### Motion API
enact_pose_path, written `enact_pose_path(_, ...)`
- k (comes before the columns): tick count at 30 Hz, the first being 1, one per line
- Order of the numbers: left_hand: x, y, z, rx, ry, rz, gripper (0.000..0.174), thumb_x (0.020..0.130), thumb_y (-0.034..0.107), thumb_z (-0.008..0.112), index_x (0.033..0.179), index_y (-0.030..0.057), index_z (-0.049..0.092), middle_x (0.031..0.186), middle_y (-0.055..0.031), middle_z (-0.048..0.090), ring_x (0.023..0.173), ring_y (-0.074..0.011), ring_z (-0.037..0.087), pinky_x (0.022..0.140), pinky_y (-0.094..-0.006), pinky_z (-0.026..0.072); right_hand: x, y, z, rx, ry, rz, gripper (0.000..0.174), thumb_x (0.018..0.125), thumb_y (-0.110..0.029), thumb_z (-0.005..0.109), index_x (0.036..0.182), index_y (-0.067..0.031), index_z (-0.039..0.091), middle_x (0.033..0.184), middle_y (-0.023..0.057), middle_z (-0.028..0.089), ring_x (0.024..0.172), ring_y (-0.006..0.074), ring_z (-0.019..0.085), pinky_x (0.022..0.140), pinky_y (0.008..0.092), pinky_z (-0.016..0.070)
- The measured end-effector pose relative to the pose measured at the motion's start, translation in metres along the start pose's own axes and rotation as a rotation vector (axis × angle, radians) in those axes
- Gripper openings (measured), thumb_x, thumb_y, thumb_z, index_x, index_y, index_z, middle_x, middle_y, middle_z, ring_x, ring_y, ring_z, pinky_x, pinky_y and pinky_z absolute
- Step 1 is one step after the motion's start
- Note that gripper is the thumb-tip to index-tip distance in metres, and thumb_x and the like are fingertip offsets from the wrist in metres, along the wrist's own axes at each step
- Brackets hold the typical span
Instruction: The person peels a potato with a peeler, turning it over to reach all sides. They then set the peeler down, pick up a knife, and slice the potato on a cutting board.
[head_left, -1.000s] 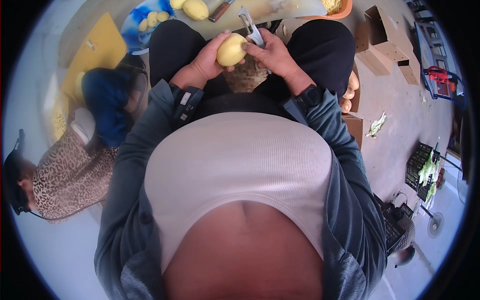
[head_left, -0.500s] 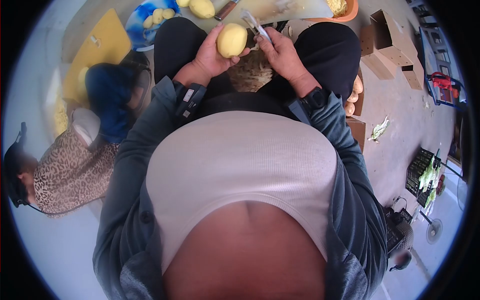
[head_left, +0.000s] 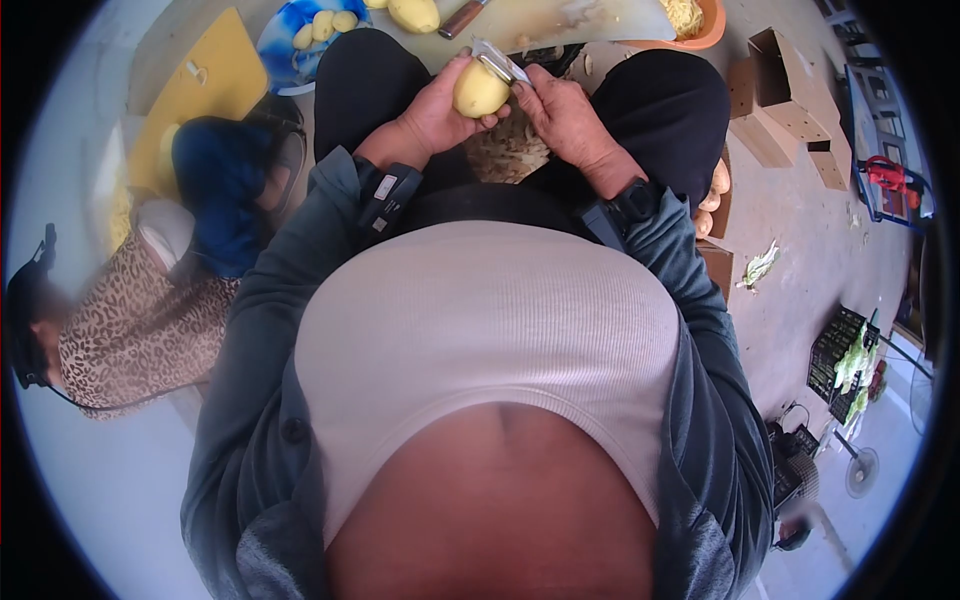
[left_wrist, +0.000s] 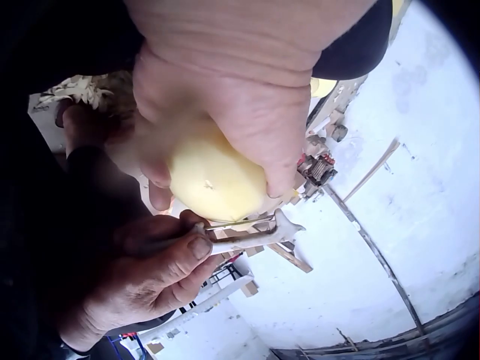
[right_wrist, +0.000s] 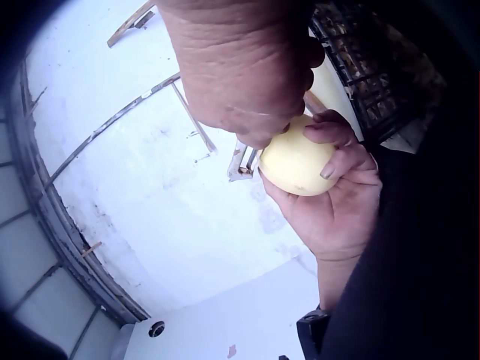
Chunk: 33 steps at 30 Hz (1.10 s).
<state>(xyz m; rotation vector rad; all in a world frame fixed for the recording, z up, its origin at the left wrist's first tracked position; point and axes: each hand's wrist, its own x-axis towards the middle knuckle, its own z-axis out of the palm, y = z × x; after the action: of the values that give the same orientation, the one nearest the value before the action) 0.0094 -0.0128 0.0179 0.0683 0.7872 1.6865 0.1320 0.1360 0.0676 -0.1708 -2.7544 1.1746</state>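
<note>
My left hand (head_left: 437, 112) grips a pale yellow peeled potato (head_left: 480, 93) between the knees, fingers and thumb wrapped around its sides. My right hand (head_left: 570, 118) pinches the handle of a white peeler (head_left: 500, 62), whose head lies over the potato's upper right side. In the left wrist view the peeler's blade runs right along the edge of the potato (left_wrist: 214, 176), and a small dark spot marks the skinned surface. From the right wrist, the peeler's head (right_wrist: 240, 163) shows beside the potato, with its handle hidden by the right hand.
Peelings (head_left: 507, 150) lie heaped between the knees. Beyond are a board (head_left: 590, 30), a wooden-handled knife (head_left: 463, 18), a blue-and-white basin (head_left: 283, 75) with potatoes and an orange bowl (head_left: 712, 25) of shreds. Cardboard boxes (head_left: 770, 90) stand right; another person (head_left: 150, 330) sits left.
The peeler, held upright beside the potato and then apart from it, has come left onto the potato's upper side. The right thumb has left the potato. The left hand keeps its grip.
</note>
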Motion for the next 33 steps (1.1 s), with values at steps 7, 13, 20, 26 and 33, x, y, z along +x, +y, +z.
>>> enact_pose_path(7,0.004,-0.005,-0.003,-0.149,0.034,0.043,0.051,0.092,0.051,0.042,0.118,0.0089,0.052,0.106,-0.0102,0.059,0.090,-0.0231,0.057,0.067,-0.0304,0.0483,-0.005,0.010,0.011,0.058,-0.087,-0.151,0.017,0.094,-0.018,0.049,0.090,-0.0012,0.047,0.068,0.0202,0.054,0.064,0.0389,0.053,0.058,0.0411,0.0431)
enact_pose_path(13,0.007,-0.008,-0.005,-0.198,0.092,0.091,0.054,0.091,0.049,0.046,0.121,0.0036,0.049,0.106,-0.0158,0.058,0.096,-0.0265,0.057,0.078,-0.0352,0.0498,-0.010,0.018,0.016,-0.001,-0.279,-0.197,0.017,0.094,-0.019,0.049,0.094,-0.0013,0.050,0.071,0.0201,0.056,0.065,0.0368,0.055,0.060,0.0394,0.0439)
enact_pose_path(20,0.012,-0.011,-0.011,-0.322,0.106,0.095,0.053,0.091,0.047,0.046,0.122,0.0038,0.049,0.114,-0.0151,0.056,0.102,-0.0286,0.056,0.085,-0.0403,0.0477,-0.010,0.032,0.019,0.455,-0.160,-0.212,0.020,0.096,-0.020,0.048,0.092,-0.0009,0.053,0.064,0.0027,0.053,0.056,0.0163,0.053,0.054,0.0303,0.0431)
enact_pose_path(26,0.009,-0.008,-0.001,-0.262,0.136,0.121,0.050,0.089,0.048,0.051,0.120,0.0083,0.050,0.114,-0.0107,0.057,0.102,-0.0260,0.055,0.082,-0.0393,0.0484,-0.006,0.025,0.011,0.143,-0.059,-0.085,0.020,0.093,-0.023,0.052,0.091,-0.0030,0.052,0.069,0.0144,0.056,0.063,0.0307,0.055,0.061,0.0374,0.0453)
enact_pose_path(33,0.010,-0.005,-0.013,-0.165,0.078,0.040,0.048,0.087,0.049,0.053,0.112,0.0082,0.055,0.103,-0.0085,0.062,0.093,-0.0217,0.059,0.074,-0.0351,0.0503,-0.004,0.015,0.007,0.118,-0.091,-0.100,0.019,0.092,-0.022,0.051,0.092,-0.0027,0.051,0.073,0.0200,0.058,0.071,0.0404,0.056,0.062,0.0430,0.0451)
